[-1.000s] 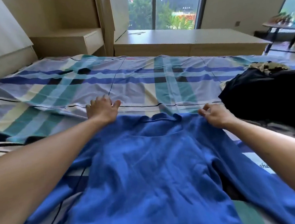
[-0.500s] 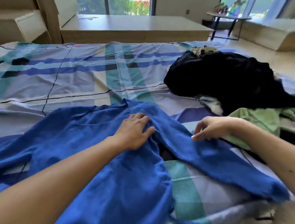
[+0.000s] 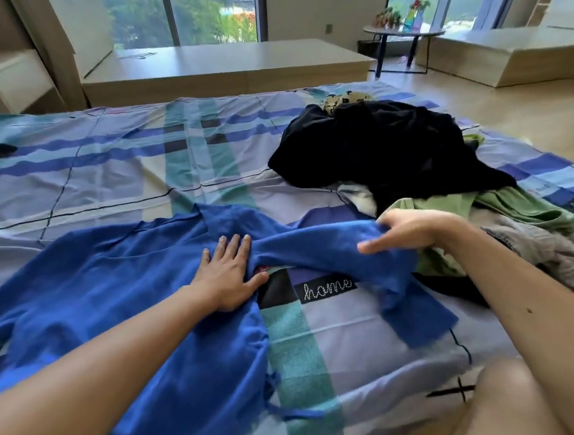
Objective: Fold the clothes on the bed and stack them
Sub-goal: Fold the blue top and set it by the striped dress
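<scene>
A blue long-sleeved shirt (image 3: pixel 120 299) lies spread face up on the checked bed sheet (image 3: pixel 103 170), its collar toward the far side. My left hand (image 3: pixel 230 275) presses flat, fingers apart, on the shirt near its right armpit. My right hand (image 3: pixel 413 229) grips the shirt's right sleeve (image 3: pixel 332 248) and holds it lifted off the sheet; the cuff end hangs down toward me. To the right lies a heap of unfolded clothes: a black garment (image 3: pixel 386 147) on top, a green one (image 3: pixel 449 204) and a grey one (image 3: pixel 573 256) below.
A patterned olive cloth (image 3: pixel 341 100) peeks from behind the black garment. Beyond the bed stand a low wooden platform (image 3: pixel 225 64), a small round table (image 3: pixel 402 36) with plants, and another wooden bench (image 3: pixel 506 52) at right. My bare knee (image 3: pixel 520 401) shows at the bottom right.
My view has swung right. My left hand moved from the collar to the shirt's right side and flattened. My right hand took the sleeve and lifted it inward off the sheet.
</scene>
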Action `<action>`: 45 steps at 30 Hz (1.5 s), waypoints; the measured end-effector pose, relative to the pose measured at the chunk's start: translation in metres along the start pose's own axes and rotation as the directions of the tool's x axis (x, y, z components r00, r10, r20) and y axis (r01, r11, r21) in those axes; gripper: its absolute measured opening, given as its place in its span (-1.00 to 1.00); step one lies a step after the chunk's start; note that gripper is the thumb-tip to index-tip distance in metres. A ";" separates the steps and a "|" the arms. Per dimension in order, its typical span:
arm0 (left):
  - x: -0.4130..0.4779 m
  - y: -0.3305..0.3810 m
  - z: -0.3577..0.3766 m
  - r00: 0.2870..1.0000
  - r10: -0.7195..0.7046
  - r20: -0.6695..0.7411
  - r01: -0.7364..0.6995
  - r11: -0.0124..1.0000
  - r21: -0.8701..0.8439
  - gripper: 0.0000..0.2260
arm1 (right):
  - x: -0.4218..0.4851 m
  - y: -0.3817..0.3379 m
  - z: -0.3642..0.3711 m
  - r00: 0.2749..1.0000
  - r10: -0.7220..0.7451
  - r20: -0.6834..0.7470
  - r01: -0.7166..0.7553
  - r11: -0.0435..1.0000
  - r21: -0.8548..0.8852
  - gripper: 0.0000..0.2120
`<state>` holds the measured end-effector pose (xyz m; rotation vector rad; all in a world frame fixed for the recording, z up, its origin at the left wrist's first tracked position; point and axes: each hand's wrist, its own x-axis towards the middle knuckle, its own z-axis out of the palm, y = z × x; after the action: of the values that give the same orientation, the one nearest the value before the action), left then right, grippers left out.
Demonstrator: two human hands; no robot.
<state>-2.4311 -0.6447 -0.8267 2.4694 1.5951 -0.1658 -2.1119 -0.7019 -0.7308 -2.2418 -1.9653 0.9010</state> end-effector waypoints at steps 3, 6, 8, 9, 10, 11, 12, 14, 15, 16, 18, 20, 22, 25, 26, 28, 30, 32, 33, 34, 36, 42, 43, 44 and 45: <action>0.001 0.000 0.001 1.000 -0.012 0.019 0.012 1.000 0.016 -0.23 | -0.008 0.010 -0.001 0.936 0.187 0.297 -0.121 0.966 -0.228 -0.71; 0.004 0.001 0.002 1.000 -0.019 0.023 0.019 1.000 0.020 -0.24 | -0.015 0.018 -0.012 0.993 0.002 0.120 0.003 0.999 -0.043 -0.77; 0.005 0.003 0.001 0.999 -0.023 0.024 0.023 1.000 0.012 -0.24 | -0.020 0.020 -0.022 0.982 -0.149 -0.112 0.184 0.864 0.469 -0.68; 0.005 0.005 0.001 0.999 -0.024 0.023 0.024 1.000 0.008 -0.24 | -0.024 0.021 -0.027 0.957 -0.203 -0.209 0.291 0.696 0.657 -0.61; 0.006 0.006 0.002 0.999 -0.025 0.023 0.025 1.000 0.003 -0.25 | -0.027 0.020 -0.031 0.935 -0.245 -0.258 0.353 0.548 0.758 -0.56; 0.007 0.007 0.002 0.999 -0.026 0.026 0.026 1.000 0.000 -0.25 | -0.028 0.020 -0.033 0.930 -0.271 -0.247 0.353 0.481 0.803 -0.52; 0.007 0.008 0.002 0.999 -0.029 0.033 0.030 1.000 -0.002 -0.25 | -0.029 0.019 -0.034 0.939 -0.283 -0.194 0.317 0.498 0.807 -0.50; 0.008 0.008 0.002 0.999 -0.030 0.041 0.030 1.000 0.001 -0.25 | -0.029 0.022 -0.033 0.982 -0.189 -0.025 0.161 0.750 0.641 -0.54; 0.008 0.008 0.002 0.999 -0.030 0.044 0.030 1.000 0.002 -0.25 | -0.027 0.026 -0.033 0.996 -0.088 0.026 0.067 0.891 0.449 -0.61; 0.008 0.007 0.002 0.998 -0.031 0.051 0.030 1.000 0.005 -0.25 | -0.027 0.029 -0.034 0.999 0.024 0.032 -0.032 0.967 0.253 -0.67; 0.008 0.008 0.000 0.997 -0.045 0.066 0.044 0.999 0.011 -0.25 | -0.027 0.030 -0.037 0.987 0.162 -0.022 -0.160 0.984 0.075 -0.74; 0.007 0.014 -0.006 0.994 -0.073 0.076 0.073 0.997 0.002 -0.22 | -0.028 0.024 -0.038 0.988 0.143 -0.065 -0.125 0.967 0.223 -0.80; 0.001 0.031 -0.017 0.999 -0.009 -0.044 0.007 0.999 -0.043 -0.15 | -0.031 0.007 -0.035 0.997 0.065 -0.051 -0.030 0.859 0.511 -0.82; -0.021 0.075 -0.040 0.907 0.191 -0.375 -0.347 0.844 -0.409 -0.30 | -0.025 -0.028 -0.024 0.994 -0.008 -0.107 0.083 0.684 0.725 -0.70; -0.026 0.090 -0.047 0.908 0.167 -0.384 -0.380 0.715 -0.587 -0.37 | -0.023 -0.041 -0.020 0.992 -0.017 -0.124 0.107 0.632 0.768 -0.67; -0.034 0.111 -0.065 0.961 0.097 -0.260 -0.277 0.378 -0.883 -0.32 | -0.021 -0.066 -0.014 0.991 -0.080 -0.106 0.131 0.474 0.871 -0.68; -0.034 0.112 -0.079 0.998 0.014 -0.058 -0.060 0.098 -0.993 -0.18 | -0.024 -0.089 -0.008 0.979 -0.201 -0.024 0.079 0.274 0.958 -0.73; -0.032 0.094 -0.087 0.998 -0.065 0.007 0.008 0.023 -1.000 -0.20 | -0.027 -0.106 -0.004 0.953 -0.302 0.002 0.039 0.131 0.991 -0.59; -0.032 0.081 -0.089 0.995 -0.102 0.009 0.010 0.010 -1.000 -0.22 | -0.025 -0.112 -0.003 0.935 -0.355 0.005 0.028 0.087 0.996 -0.45; -0.031 0.069 -0.089 0.990 -0.141 0.006 0.004 -0.017 -1.000 -0.24 | -0.023 -0.117 -0.001 0.905 -0.424 0.008 0.012 0.046 0.999 -0.32; -0.032 0.041 -0.088 0.976 -0.218 -0.002 -0.019 -0.076 -0.997 -0.36 | -0.017 -0.128 0.005 0.843 -0.537 0.022 -0.030 -0.006 1.000 -0.23; -0.043 -0.064 -0.101 0.935 -0.352 0.042 -0.011 -0.148 -0.989 -0.76 | 0.005 -0.159 0.016 0.852 -0.519 -0.067 0.038 -0.065 0.997 -0.35; -0.046 -0.082 -0.100 0.919 -0.387 0.075 0.008 -0.172 -0.985 -0.74 | 0.012 -0.163 0.019 0.883 -0.465 -0.067 0.071 -0.008 0.997 -0.39; -0.050 -0.105 -0.094 0.890 -0.441 0.114 0.036 -0.181 -0.983 -0.71 | 0.018 -0.167 0.023 0.911 -0.408 -0.064 0.115 0.100 0.988 -0.47; -0.057 -0.124 -0.086 0.852 -0.500 0.156 0.068 -0.189 -0.980 -0.68 | 0.027 -0.169 0.030 0.935 -0.348 -0.067 0.164 0.259 0.952 -0.55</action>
<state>-2.5688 -0.6260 -0.7446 0.7691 1.3561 1.0781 -2.2756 -0.6528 -0.7013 -1.0864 -1.1131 1.6278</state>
